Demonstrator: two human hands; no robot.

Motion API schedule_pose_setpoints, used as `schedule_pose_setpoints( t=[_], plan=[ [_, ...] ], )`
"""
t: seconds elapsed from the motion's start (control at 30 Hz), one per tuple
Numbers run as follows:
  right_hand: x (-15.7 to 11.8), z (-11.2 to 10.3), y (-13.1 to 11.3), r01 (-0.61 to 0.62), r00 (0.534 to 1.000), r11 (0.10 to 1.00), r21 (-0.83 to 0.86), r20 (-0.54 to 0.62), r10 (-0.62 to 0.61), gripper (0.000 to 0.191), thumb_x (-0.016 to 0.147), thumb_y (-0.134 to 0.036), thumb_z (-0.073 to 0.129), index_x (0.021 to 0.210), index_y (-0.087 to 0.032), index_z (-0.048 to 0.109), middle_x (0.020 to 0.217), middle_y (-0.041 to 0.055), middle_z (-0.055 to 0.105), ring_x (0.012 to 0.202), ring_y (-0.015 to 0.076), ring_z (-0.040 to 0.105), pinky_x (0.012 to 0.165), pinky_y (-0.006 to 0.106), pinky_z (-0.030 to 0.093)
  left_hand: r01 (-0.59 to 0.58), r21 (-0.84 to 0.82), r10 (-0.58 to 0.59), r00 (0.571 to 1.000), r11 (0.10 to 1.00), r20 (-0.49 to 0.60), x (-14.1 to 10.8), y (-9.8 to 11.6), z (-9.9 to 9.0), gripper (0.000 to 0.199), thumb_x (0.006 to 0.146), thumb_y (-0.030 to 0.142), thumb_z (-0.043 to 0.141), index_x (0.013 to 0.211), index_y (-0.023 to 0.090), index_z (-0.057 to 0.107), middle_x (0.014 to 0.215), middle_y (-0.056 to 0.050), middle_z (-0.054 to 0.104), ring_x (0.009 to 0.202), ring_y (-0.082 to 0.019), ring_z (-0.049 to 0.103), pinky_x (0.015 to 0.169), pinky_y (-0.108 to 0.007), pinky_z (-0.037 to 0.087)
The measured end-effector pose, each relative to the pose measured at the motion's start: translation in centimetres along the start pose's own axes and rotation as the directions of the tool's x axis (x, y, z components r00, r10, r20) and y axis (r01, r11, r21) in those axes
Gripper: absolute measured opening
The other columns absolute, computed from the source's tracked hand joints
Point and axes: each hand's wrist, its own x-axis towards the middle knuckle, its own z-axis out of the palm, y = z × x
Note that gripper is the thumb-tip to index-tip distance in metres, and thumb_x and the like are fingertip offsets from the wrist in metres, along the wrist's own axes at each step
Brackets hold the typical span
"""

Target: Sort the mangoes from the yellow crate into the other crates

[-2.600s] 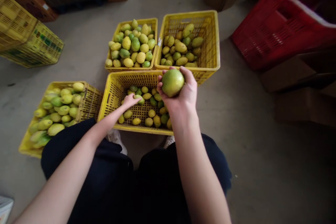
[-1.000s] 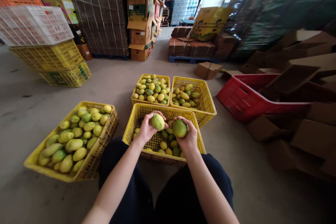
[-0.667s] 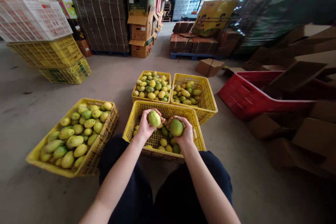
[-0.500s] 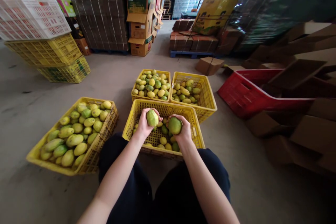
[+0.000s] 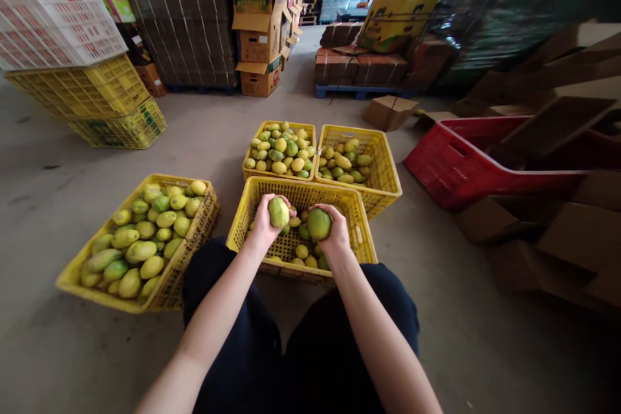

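Observation:
My left hand [image 5: 266, 224] is closed around a yellow-green fruit [image 5: 278, 213] with a ridged, smooth-skinned end turned towards me. In my right hand [image 5: 336, 230] sits a rounder, darker green fruit [image 5: 319, 224], the fingers curled about its far side. Both hands are above a yellow plastic crate [image 5: 367, 242], apart from each other. Inside that crate lie several loose yellow and green fruits [image 5: 301, 251], partly hidden by my hands and wrists. The exact kind of fruit is not clear.
To the left a yellow crate [image 5: 167, 294] is heaped with similar fruit. Two yellow crates, one full [image 5: 279, 174] and one partly filled [image 5: 394, 181], adjoin the middle crate's far side. A red crate [image 5: 434, 165] and cardboard boxes [image 5: 577, 242] stand right; stacked crates [image 5: 92, 87] stand left.
The view has tilted down slightly, so the background sits higher. Both hands keep their fruits; the right one has turned its fruit a little and shifted slightly left.

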Motion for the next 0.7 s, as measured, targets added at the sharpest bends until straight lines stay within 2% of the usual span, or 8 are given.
schedule_pose_setpoints(
  t=[0.13, 0.23, 0.37, 0.5, 0.6, 0.7],
  plan=[
    [-0.1, 0.2, 0.0, -0.129, 0.992, 0.992, 0.015, 0.001, 0.129, 0.005, 0.066, -0.020, 0.056, 0.065, -0.017, 0.060, 0.055, 0.0004, 0.065, 0.043, 0.0139, 0.057, 0.039, 0.025, 0.047, 0.109, -0.104, -0.124, 0.980, 0.989, -0.157, 0.1, -0.1, -0.3, 0.023, 0.085, 0.028, 0.047, 0.073, 0.013, 0.059, 0.065, -0.003, 0.061, 0.057, -0.014, 0.060, 0.063, -0.031, 0.055],
    [-0.1, 0.2, 0.2, -0.217, 0.976, 0.976, 0.030, -0.013, 0.217, 0.007, 0.070, -0.021, 0.054, 0.071, -0.017, 0.061, 0.057, 0.0014, 0.066, 0.046, 0.0154, 0.059, 0.042, 0.026, 0.050, 0.100, -0.142, -0.132, 0.962, 0.985, -0.238, 0.2, -0.3, -0.9, 0.016, 0.086, 0.028, 0.050, 0.081, 0.015, 0.059, 0.072, -0.003, 0.062, 0.063, -0.015, 0.063, 0.066, -0.034, 0.057],
    [0.2, -0.1, 0.5, -0.234, 0.972, 0.968, 0.095, 0.020, 0.233, 0.013, 0.076, -0.027, 0.052, 0.078, -0.017, 0.060, 0.064, 0.0044, 0.068, 0.054, 0.0190, 0.063, 0.048, 0.031, 0.055, 0.072, -0.143, -0.105, 0.964, 0.987, -0.245, 0.2, -0.3, -1.5, 0.019, 0.087, 0.029, 0.043, 0.084, 0.015, 0.057, 0.078, -0.006, 0.062, 0.073, -0.020, 0.066, 0.068, -0.037, 0.058],
    [0.6, -0.2, 0.6, -0.220, 0.973, 0.962, 0.161, 0.114, 0.203, 0.009, 0.075, -0.023, 0.057, 0.081, -0.016, 0.058, 0.067, 0.0060, 0.068, 0.065, 0.0221, 0.067, 0.058, 0.035, 0.059, 0.092, -0.175, -0.128, 0.971, 0.980, -0.203, 0.2, 0.0, -1.7, 0.018, 0.084, 0.021, 0.043, 0.090, 0.012, 0.058, 0.086, -0.013, 0.064, 0.085, -0.025, 0.066, 0.068, -0.037, 0.059],
    [0.6, 0.1, 0.5, -0.215, 0.970, 0.962, 0.172, 0.150, 0.190, 0.013, 0.077, -0.026, 0.062, 0.084, -0.016, 0.058, 0.068, 0.0057, 0.068, 0.068, 0.0221, 0.068, 0.061, 0.035, 0.060, 0.087, -0.170, -0.114, 0.981, 0.982, -0.156, 0.2, 0.1, -1.6, 0.017, 0.086, 0.020, 0.046, 0.094, 0.012, 0.059, 0.088, -0.013, 0.065, 0.084, -0.023, 0.067, 0.068, -0.034, 0.059],
    [0.6, 0.3, 0.4, -0.190, 0.979, 0.966, 0.175, 0.101, 0.175, 0.014, 0.081, -0.031, 0.060, 0.083, -0.017, 0.057, 0.066, 0.0041, 0.066, 0.067, 0.0204, 0.067, 0.059, 0.032, 0.060, 0.090, -0.169, -0.120, 0.978, 0.981, -0.173, 0.4, 0.1, -1.6, 0.016, 0.089, 0.024, 0.048, 0.096, 0.014, 0.058, 0.087, -0.010, 0.066, 0.078, -0.020, 0.067, 0.065, -0.030, 0.060]
  ],
)
